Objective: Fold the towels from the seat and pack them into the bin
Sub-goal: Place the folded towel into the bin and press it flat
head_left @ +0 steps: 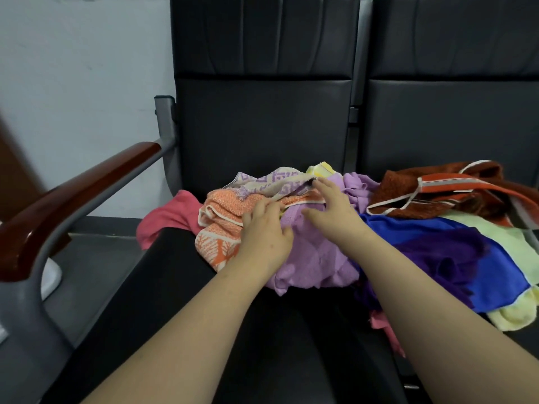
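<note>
Head view: unfolded towels (455, 252) heap on the black seat (204, 287) from centre to 3 o'clock; no bin in sight. The right hand (332, 211) lies flat-fingered on the lilac towel (315, 258); the left hand (264, 228) curls its fingers at that towel's edge, grip unclear. Likely step: choosing one; next, pull it free.

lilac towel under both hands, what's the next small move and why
Probably pinch the lilac towel and lift it clear of the others. It lies crumpled on top, the left hand and right hand both touch it, and the orange towel and blue towel crowd its sides, leaving no flat room to fold.
</note>
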The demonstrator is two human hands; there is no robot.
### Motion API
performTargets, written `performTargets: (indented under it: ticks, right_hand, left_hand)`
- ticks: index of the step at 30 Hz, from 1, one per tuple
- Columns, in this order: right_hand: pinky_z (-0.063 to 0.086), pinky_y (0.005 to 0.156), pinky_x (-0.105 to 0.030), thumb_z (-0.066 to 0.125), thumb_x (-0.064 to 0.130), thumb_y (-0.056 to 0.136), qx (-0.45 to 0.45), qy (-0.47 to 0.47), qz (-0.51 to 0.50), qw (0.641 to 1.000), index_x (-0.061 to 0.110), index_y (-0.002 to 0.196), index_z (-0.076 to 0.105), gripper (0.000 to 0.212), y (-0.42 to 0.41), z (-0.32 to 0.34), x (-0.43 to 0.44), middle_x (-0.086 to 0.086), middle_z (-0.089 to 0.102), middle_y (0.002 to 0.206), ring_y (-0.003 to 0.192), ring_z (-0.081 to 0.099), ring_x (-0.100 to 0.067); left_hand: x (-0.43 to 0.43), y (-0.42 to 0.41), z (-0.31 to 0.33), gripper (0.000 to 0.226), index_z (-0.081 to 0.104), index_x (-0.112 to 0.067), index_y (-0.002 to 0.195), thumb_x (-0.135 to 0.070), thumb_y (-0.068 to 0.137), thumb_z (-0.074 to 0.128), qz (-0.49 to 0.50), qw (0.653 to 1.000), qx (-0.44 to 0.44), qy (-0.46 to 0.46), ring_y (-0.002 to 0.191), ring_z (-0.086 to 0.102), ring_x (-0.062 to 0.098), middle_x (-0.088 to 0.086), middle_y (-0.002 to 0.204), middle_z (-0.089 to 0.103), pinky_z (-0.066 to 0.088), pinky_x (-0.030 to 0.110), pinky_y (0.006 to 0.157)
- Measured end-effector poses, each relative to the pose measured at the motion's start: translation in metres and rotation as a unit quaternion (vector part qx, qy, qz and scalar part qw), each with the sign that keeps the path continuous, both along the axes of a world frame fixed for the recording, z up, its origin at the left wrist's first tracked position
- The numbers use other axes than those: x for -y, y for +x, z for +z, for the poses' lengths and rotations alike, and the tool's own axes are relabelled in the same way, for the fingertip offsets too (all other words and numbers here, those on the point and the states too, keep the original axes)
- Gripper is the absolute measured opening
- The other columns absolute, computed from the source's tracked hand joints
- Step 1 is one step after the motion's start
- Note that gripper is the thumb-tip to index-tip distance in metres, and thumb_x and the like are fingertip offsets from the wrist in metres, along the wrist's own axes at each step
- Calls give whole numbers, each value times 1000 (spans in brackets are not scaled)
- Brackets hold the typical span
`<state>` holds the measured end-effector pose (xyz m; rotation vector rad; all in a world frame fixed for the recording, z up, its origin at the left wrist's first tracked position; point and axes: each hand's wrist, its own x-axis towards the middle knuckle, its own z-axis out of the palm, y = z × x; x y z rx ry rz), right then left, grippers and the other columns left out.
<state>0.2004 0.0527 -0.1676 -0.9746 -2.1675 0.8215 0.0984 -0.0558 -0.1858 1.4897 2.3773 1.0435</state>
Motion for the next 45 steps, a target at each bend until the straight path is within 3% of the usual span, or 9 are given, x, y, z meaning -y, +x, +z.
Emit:
performTargets:
  ticks: [5,10,17,23,28,33,36,41,45]
  right_hand:
    - [32,101,-2,64,3,90,-205,-22,55,977,13,142,51,54,8,42,21,11,42,148,131,42,2]
    - [47,107,-36,60,1,90,-310,24,95,946,9,134,60,44,26,82,42,5,52,139,124,56,-8]
    - [60,83,-33,65,13,93,-402,-3,-52,914,18,112,73,21,58,106,53,3,73,106,98,70,-9]
    - [60,83,-39,70,13,88,-387,3,-89,918,18,97,76,12,70,110,55,1,75,93,91,72,-15]
    - [59,83,-32,72,14,85,-371,43,-77,925,23,89,74,10,72,116,52,3,75,92,90,71,-14]
    - [58,84,-32,63,10,85,-322,57,-151,933,29,83,69,20,76,98,31,7,71,89,87,68,-10]
    - [57,80,-37,52,4,79,-337,39,-224,914,29,74,64,28,86,87,16,6,66,79,77,65,-14]
    - [57,81,-38,37,6,64,-403,13,-373,836,21,78,63,33,113,75,-18,-2,65,82,77,63,-14]
    - [53,86,-28,45,9,73,-276,10,-365,889,19,98,66,34,104,63,-22,-6,63,101,87,61,-17]
  left_hand:
    - [1,0,11,48,52,-20,143,-18,96,44,-27,996,45,71,135,45,23,2,144,52,37,44,115]
    - [2,7,17,56,51,-21,144,-24,89,39,-16,990,115,84,130,50,26,7,139,52,41,46,111]
    - [8,6,17,67,35,-30,147,-24,87,65,33,972,187,137,128,49,25,5,141,41,44,45,109]
    - [13,13,26,92,9,-40,158,-23,91,70,32,967,179,181,115,28,3,-5,135,22,26,11,91]
    - [10,6,25,36,65,-35,111,-10,86,55,-9,973,122,194,127,46,19,4,133,47,38,22,100]
    - [0,3,15,24,58,-35,75,-13,85,62,-54,990,67,116,92,57,18,-3,91,62,50,42,84]
    - [-1,1,5,28,58,-42,102,-28,79,67,-17,998,48,37,119,52,25,0,122,55,47,43,102]
    - [2,-10,-3,65,35,-25,140,-25,85,70,61,991,88,-76,120,45,27,8,133,41,44,39,98]
    - [2,-9,-11,83,24,-12,148,-22,84,76,52,972,181,-143,108,54,23,9,128,53,43,34,84]
